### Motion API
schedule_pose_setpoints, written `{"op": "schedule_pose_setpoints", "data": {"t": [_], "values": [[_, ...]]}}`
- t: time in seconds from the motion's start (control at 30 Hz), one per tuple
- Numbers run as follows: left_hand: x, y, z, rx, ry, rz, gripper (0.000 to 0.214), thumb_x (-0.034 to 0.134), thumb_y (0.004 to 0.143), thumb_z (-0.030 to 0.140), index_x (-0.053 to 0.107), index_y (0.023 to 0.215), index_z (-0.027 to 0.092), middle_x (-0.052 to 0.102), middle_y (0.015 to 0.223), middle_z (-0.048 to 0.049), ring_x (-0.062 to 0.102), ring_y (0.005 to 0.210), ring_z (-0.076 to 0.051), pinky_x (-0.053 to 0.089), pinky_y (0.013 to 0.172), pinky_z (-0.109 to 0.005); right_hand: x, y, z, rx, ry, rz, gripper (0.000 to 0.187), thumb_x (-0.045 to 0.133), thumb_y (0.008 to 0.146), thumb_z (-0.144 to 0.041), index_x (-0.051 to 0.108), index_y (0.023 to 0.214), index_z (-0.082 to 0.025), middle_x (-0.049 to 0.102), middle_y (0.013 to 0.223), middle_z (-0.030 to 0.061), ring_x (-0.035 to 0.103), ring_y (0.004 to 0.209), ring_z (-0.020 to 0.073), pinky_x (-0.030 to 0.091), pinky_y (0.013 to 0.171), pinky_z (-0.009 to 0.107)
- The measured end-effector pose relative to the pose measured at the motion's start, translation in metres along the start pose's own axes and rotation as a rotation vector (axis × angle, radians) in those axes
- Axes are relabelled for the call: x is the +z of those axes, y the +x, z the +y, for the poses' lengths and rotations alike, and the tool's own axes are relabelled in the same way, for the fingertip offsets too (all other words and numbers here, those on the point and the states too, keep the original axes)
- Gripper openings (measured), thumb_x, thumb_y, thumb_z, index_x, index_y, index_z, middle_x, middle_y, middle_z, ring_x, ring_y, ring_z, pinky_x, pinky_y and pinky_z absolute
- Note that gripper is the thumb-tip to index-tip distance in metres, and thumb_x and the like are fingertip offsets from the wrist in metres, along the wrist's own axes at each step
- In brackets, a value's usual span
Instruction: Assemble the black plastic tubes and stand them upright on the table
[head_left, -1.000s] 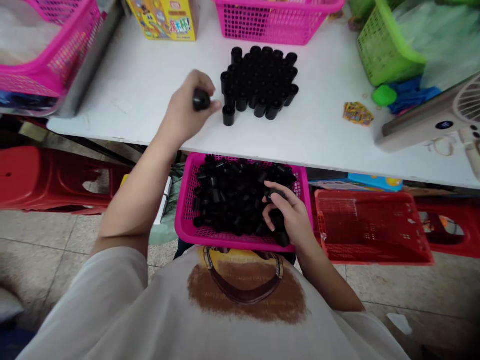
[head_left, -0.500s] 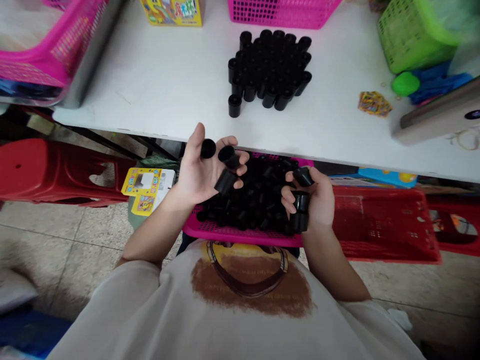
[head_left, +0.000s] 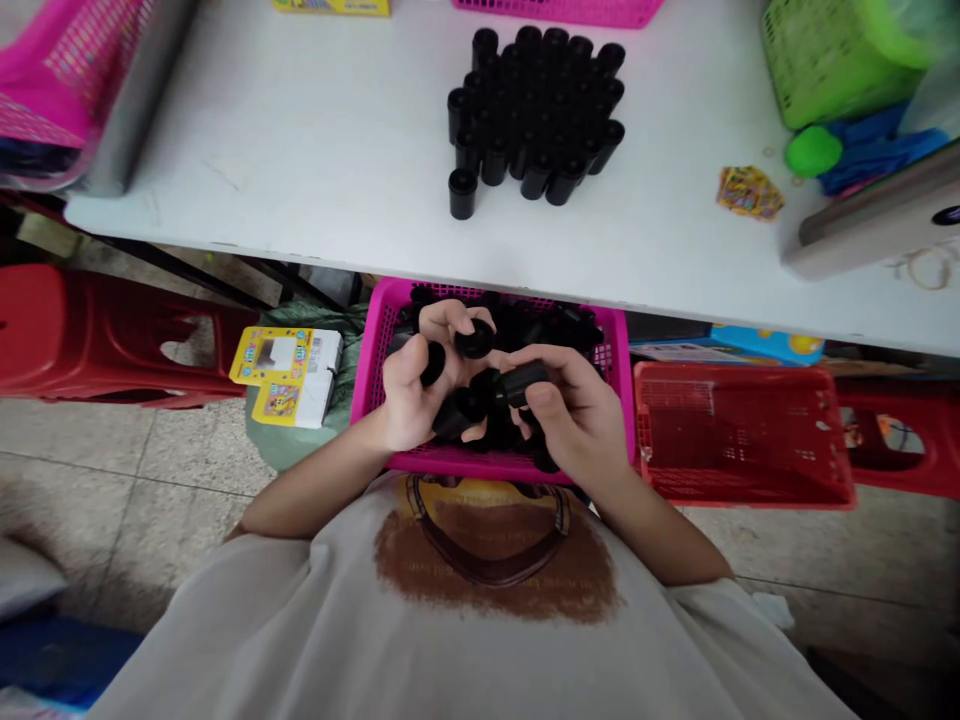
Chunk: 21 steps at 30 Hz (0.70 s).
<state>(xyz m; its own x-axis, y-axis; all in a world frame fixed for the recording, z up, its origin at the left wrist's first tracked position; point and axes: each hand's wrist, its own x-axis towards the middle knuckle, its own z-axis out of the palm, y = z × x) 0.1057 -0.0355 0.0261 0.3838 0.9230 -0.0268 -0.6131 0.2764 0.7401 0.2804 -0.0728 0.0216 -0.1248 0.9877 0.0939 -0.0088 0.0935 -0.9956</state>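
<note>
A pink basket (head_left: 480, 463) of loose black pieces (head_left: 570, 325) rests on the person's lap. Over it, the left hand (head_left: 409, 395) is cupped around several black tubes and caps (head_left: 474, 340). The right hand (head_left: 581, 425) pinches a single black tube (head_left: 523, 380) against that handful. The crowded left palm could easily spill a piece, and anything dropping left of the basket would land on the tiled floor (head_left: 150, 450). Just beyond the basket, the white table's edge (head_left: 375, 262) overhangs its far side, so rising knuckles might strike it. Farther beyond stand packed upright tubes (head_left: 536, 110), with bare tabletop to their left.
</note>
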Motion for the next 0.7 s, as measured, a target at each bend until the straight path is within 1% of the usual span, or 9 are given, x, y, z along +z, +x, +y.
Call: {"op": "schedule_pose_setpoints", "data": {"t": [0.1,0.17,0.27,0.37,0.47,0.53,0.6,0.67,0.7], "values": [[-0.001,0.002,-0.003,0.009,0.032,0.044,0.053,0.072,0.082,0.073,0.052,0.103,0.029,0.053,0.104,-0.0025,0.066,0.082,-0.020,0.044,0.035,-0.019,0.003,-0.001,0.001,-0.057,-0.127,-0.055,0.032,0.067,0.103,-0.054,0.071,0.122,-0.029,0.077,0.120,0.0057,0.076,0.092,0.0196,0.062,0.067,0.029],[-0.002,0.002,-0.004,-0.007,0.047,0.030,0.054,0.071,0.082,0.074,0.050,0.105,0.029,0.054,0.105,-0.0028,0.065,0.083,-0.021,0.044,0.036,-0.020,0.004,-0.001,0.002,-0.069,-0.184,-0.066,0.033,0.065,0.105,-0.053,0.072,0.125,-0.028,0.077,0.125,0.0069,0.076,0.102,0.0222,0.065,0.076,0.033],[-0.002,0.002,-0.005,-0.016,0.112,0.058,0.058,0.066,0.081,0.078,0.047,0.105,0.029,0.056,0.108,-0.0041,0.066,0.090,-0.024,0.048,0.042,-0.023,0.004,-0.001,0.004,-0.068,-0.223,-0.108,0.035,0.060,0.108,-0.051,0.071,0.133,-0.029,0.076,0.123,0.0064,0.077,0.100,0.0213,0.066,0.085,0.034],[0.000,0.003,-0.007,-0.009,0.228,0.163,0.059,0.059,0.081,0.079,0.044,0.104,0.028,0.058,0.112,-0.0060,0.066,0.098,-0.025,0.057,0.059,-0.031,0.002,0.000,0.009,-0.134,-0.296,-0.258,0.044,0.063,0.106,-0.051,0.068,0.145,-0.031,0.072,0.119,0.0061,0.077,0.101,0.0206,0.066,0.093,0.035],[0.001,0.004,-0.010,-0.015,0.345,0.234,0.055,0.048,0.085,0.080,0.042,0.104,0.028,0.058,0.106,-0.0057,0.067,0.102,-0.026,0.060,0.072,-0.038,0.002,0.000,0.013,-0.180,-0.408,-0.362,0.058,0.070,0.101,-0.053,0.062,0.154,-0.029,0.067,0.127,0.0091,0.075,0.092,0.0197,0.067,0.090,0.036],[-0.001,0.006,-0.012,-0.001,0.383,0.257,0.050,0.043,0.089,0.077,0.042,0.105,0.029,0.056,0.098,-0.0041,0.067,0.099,-0.025,0.059,0.074,-0.038,0.002,0.000,0.013,-0.179,-0.449,-0.350,0.051,0.071,0.101,-0.048,0.067,0.148,-0.030,0.066,0.131,0.0101,0.073,0.086,0.0187,0.068,0.089,0.038],[-0.005,0.008,-0.009,0.012,0.401,0.279,0.043,0.048,0.092,0.070,0.043,0.106,0.030,0.056,0.096,-0.0022,0.067,0.092,-0.022,0.057,0.073,-0.035,0.000,0.002,0.010,-0.189,-0.455,-0.309,0.036,0.070,0.102,-0.041,0.074,0.137,-0.031,0.069,0.127,0.0084,0.071,0.082,0.0173,0.067,0.088,0.039],[-0.013,0.009,0.000,0.022,0.441,0.294,0.034,0.057,0.091,0.059,0.048,0.106,0.029,0.056,0.099,-0.0013,0.065,0.088,-0.019,0.055,0.072,-0.031,-0.009,0.010,0.006,-0.216,-0.466,-0.208,0.028,0.072,0.101,-0.036,0.076,0.128,-0.032,0.069,0.123,0.0066,0.071,0.083,0.0172,0.067,0.083,0.036],[-0.017,0.010,0.006,0.031,0.480,0.293,0.029,0.061,0.091,0.052,0.051,0.105,0.029,0.057,0.101,-0.0010,0.064,0.088,-0.017,0.054,0.071,-0.029,-0.017,0.017,0.004,-0.232,-0.482,-0.112,0.027,0.074,0.100,-0.035,0.076,0.126,-0.032,0.069,0.123,0.0062,0.071,0.086,0.0180,0.066,0.080,0.035]]}}
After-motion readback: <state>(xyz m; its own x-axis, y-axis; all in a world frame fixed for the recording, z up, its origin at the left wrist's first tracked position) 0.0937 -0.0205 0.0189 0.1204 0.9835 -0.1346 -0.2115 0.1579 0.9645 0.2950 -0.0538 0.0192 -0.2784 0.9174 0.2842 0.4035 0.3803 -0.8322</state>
